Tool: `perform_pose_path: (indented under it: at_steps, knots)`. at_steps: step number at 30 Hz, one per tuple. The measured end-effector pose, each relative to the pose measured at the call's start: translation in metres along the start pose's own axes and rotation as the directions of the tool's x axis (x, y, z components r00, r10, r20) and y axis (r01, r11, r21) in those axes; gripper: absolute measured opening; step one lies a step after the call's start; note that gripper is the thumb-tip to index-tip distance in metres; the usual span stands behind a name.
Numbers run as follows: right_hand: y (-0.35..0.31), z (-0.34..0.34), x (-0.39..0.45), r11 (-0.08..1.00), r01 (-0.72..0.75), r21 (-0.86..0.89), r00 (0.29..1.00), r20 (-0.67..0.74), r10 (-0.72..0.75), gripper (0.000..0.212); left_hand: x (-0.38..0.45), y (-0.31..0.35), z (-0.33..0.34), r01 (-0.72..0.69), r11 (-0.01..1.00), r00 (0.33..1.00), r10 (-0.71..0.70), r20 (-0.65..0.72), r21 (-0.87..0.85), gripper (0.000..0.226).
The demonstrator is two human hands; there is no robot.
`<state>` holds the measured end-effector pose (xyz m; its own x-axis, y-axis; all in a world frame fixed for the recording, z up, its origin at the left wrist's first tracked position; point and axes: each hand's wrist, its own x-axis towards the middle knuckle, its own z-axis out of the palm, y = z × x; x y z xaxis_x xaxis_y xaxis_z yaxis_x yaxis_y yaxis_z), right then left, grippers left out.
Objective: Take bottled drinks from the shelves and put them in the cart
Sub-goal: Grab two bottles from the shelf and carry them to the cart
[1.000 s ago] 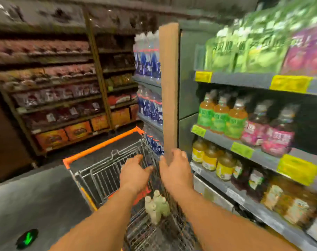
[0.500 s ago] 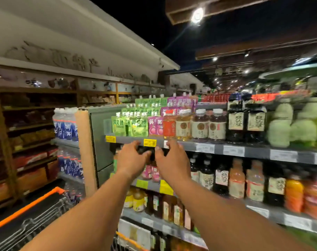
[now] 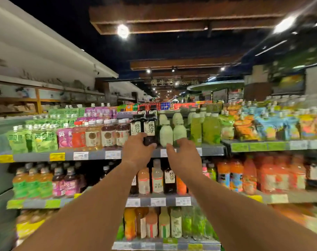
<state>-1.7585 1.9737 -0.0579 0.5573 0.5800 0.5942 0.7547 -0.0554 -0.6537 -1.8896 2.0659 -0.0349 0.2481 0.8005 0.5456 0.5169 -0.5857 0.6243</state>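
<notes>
Both my arms reach up to the top shelf point(image 3: 212, 150) of bottled drinks. My left hand point(image 3: 137, 151) is open, its fingers spread at the base of two dark bottles with white labels point(image 3: 149, 128); whether it touches them I cannot tell. My right hand point(image 3: 183, 158) is open just below and in front of two pale green bottles point(image 3: 166, 134), holding nothing. The cart is out of view.
The top shelf also holds green and pink pouches point(image 3: 43, 140) at the left and amber bottles point(image 3: 107, 134) beside the dark ones. Lower shelves point(image 3: 157, 201) carry orange, clear and dark bottles. Snack bags point(image 3: 266, 124) fill the right side.
The view swung from the cart up to the shelves and to the right. Both hands left the cart and rose to the top shelf, now in front of the dark and pale green bottles.
</notes>
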Motion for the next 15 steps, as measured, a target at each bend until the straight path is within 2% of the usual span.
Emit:
perform_pose_path:
  at_steps: [5, 10, 15]
  knots:
    - [0.054, -0.036, 0.029, 0.999, -0.026, -0.041, 0.999, -0.037, 0.024, 0.053, 0.004, 0.038, 0.056, -0.023, 0.999, 0.997, 0.026, 0.07, -0.037, 0.06]
    - [0.082, -0.032, 0.061, 0.998, -0.048, -0.049, 0.998, -0.043, 0.046, 0.057, 0.033, 0.05, 0.087, -0.009, 0.998, 0.996, 0.014, 0.092, -0.054, 0.062]
    - [0.113, -0.034, 0.101, 0.992, -0.087, -0.095, 0.992, -0.099, 0.077, 0.054, 0.076, 0.075, 0.136, -0.052, 0.992, 0.988, 0.068, 0.139, -0.115, 0.065]
